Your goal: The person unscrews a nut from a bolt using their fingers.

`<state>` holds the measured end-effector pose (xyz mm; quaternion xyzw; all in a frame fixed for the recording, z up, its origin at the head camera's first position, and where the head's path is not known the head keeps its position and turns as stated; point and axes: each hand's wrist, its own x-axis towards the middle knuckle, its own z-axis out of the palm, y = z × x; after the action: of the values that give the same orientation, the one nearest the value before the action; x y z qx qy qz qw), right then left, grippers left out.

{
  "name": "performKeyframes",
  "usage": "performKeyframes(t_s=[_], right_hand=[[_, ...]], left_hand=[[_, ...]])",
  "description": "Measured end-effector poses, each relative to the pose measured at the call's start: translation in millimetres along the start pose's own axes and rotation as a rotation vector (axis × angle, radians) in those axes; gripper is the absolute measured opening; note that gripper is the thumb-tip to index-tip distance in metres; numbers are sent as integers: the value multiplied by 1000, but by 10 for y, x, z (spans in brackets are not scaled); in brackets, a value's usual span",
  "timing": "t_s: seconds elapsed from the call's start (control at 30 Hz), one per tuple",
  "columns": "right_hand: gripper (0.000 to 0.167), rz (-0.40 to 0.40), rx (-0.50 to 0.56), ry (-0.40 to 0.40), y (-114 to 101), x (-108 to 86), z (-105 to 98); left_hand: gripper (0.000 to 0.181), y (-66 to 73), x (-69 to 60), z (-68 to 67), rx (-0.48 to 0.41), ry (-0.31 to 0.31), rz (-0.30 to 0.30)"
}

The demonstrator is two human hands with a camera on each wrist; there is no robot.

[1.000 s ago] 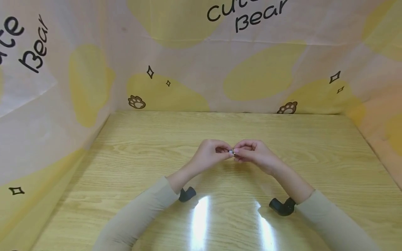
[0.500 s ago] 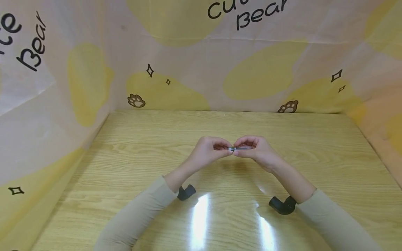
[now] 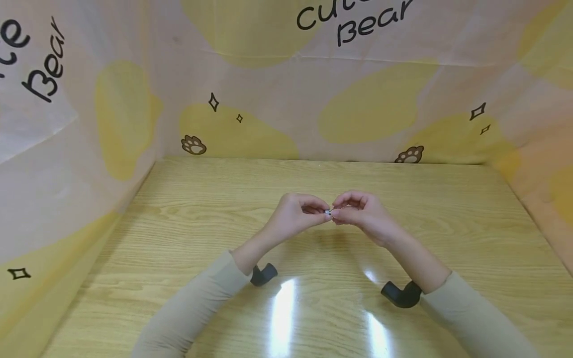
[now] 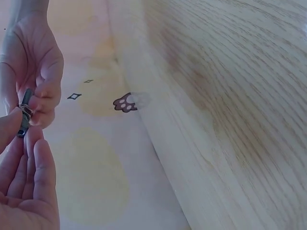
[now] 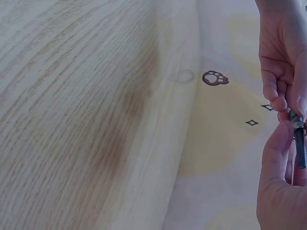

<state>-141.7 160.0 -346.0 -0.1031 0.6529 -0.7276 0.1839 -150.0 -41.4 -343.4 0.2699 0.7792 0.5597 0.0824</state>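
Observation:
A small metal bolt (image 5: 301, 151) with a threaded shank is held between both hands above the table, mostly hidden by fingers in the head view. My left hand (image 3: 295, 213) pinches its thicker end between thumb and fingers. At the middle of the bolt sits a nut (image 4: 26, 111), with what may be a washer against it. The fingertips of my right hand (image 3: 364, 215) pinch around this nut, nearly touching the left fingertips. In the right wrist view the threaded shank points toward the right palm.
The wood-grain table (image 3: 215, 199) lies below the hands. Printed cloth (image 3: 268, 99) walls off the back and both sides. Black elbow-shaped pieces (image 3: 401, 294) show beneath the two forearms.
The right fingers have shifted about the nut; half a second ago they were spread wider with the shank showing, and now thumb and fingers close over it. The left hand keeps its hold.

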Motion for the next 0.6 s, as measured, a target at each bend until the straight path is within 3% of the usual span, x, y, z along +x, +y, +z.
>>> performKeyframes(t_s=[0.3,0.5,0.6], right_hand=[[19,-39,-40,37,-14,-50,23],[6,11,-6,31,-29,-45,18],[10,33,22,34,-38,-30,16]], left_hand=[[15,19,-19,-26,-20,-4,-12],[14,45,-25,-33,-28,-9,-26],[14,60,-20,-36,-14,-8,-9]])
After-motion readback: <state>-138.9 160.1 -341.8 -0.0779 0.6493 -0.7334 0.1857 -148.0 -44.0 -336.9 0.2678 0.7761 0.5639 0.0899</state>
